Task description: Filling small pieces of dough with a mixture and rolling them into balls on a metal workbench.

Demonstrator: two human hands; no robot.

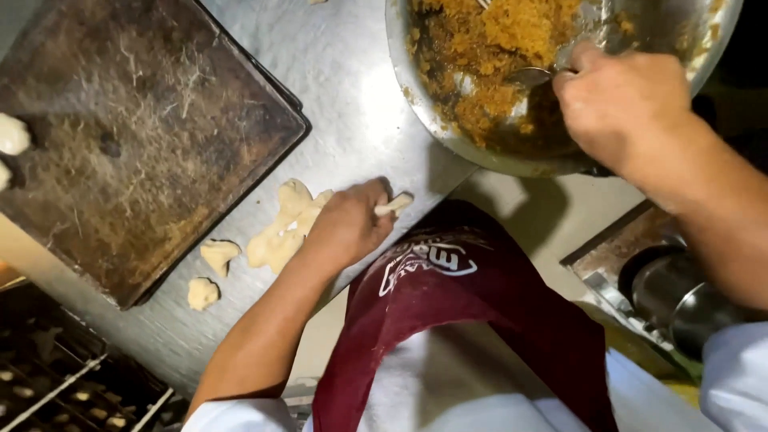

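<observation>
Maroon apron (472, 320) sits nearest; left hand (348, 224) pinches a dough strip (394, 205), three dough pieces (280, 232) at nine o'clock. Right hand (620, 100) grips a spoon (528, 77) in one metal bowl (432, 104), one dark tray (136, 136) on the surface (352, 104).

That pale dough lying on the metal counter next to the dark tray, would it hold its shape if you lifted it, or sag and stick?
The pale dough lies spread flat with ragged edges on the metal counter, so it would probably sag and stretch if lifted. The small lumps torn off nearby suggest it tears easily. The left hand rests against it holding a piece, so it may be somewhat sticky.
</observation>
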